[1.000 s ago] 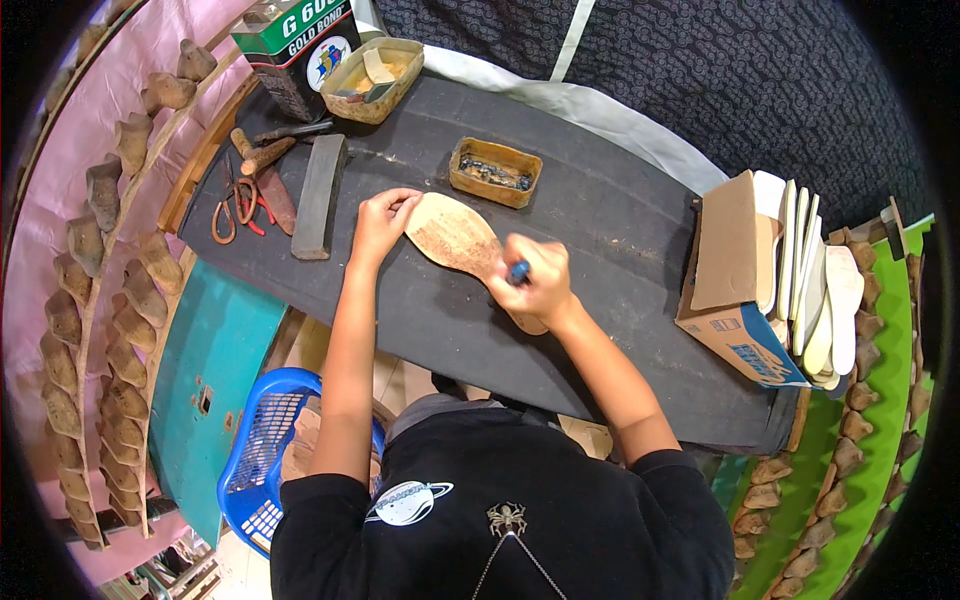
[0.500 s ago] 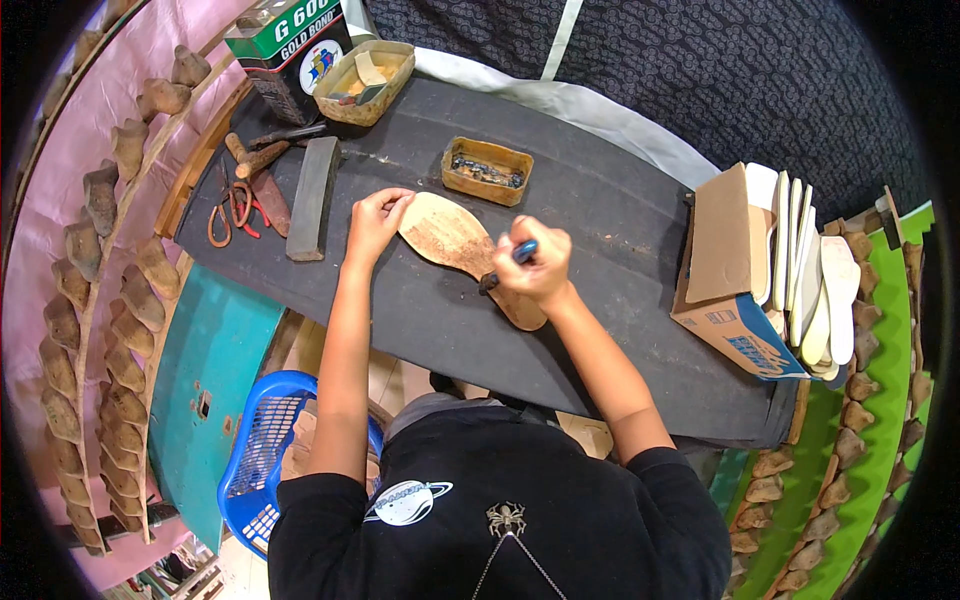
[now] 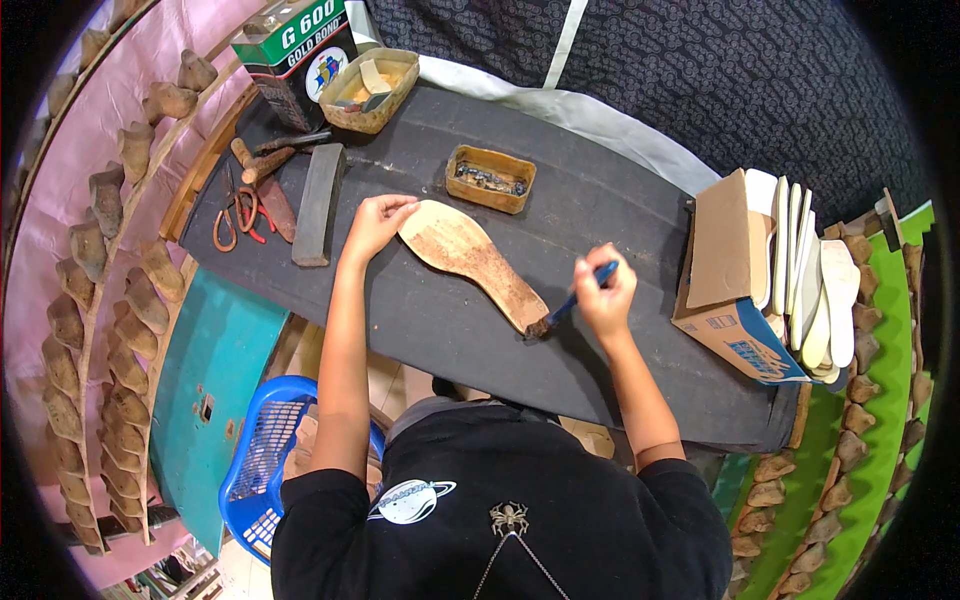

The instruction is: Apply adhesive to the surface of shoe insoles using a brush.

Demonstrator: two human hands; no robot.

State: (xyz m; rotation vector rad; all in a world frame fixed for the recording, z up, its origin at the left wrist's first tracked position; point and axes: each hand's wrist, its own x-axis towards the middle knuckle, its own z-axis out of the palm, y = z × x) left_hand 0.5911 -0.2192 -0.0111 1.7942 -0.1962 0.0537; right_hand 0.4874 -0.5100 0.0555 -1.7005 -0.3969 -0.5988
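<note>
A tan insole-shaped sole [image 3: 470,255] lies slantwise on the dark worktable [image 3: 440,345], its surface blotched with brown. My left hand [image 3: 378,226] pinches the rim of its broad, far-left end. In my right hand [image 3: 606,290] is a brush with a blue handle [image 3: 585,290], the fingers closed round it. The brush's dark bristles [image 3: 538,328] touch the narrow, near end of the sole. Beyond the sole stands a small yellowish tub [image 3: 490,178] with dark, crusted residue inside.
At the left lie a grey block [image 3: 319,205], a hammer [image 3: 262,160], scissors [image 3: 226,215] and red-handled pliers [image 3: 258,212]. A tall can [image 3: 295,75] and a second tub [image 3: 370,95] stand behind. On the right, a cardboard box [image 3: 715,240] holds several pale soles [image 3: 838,290]. A blue basket [image 3: 255,450] sits below.
My right hand has swept the brush from the sole's narrow waist toward me and to the right, down to its near end. My left hand keeps its pinch on the far end.
</note>
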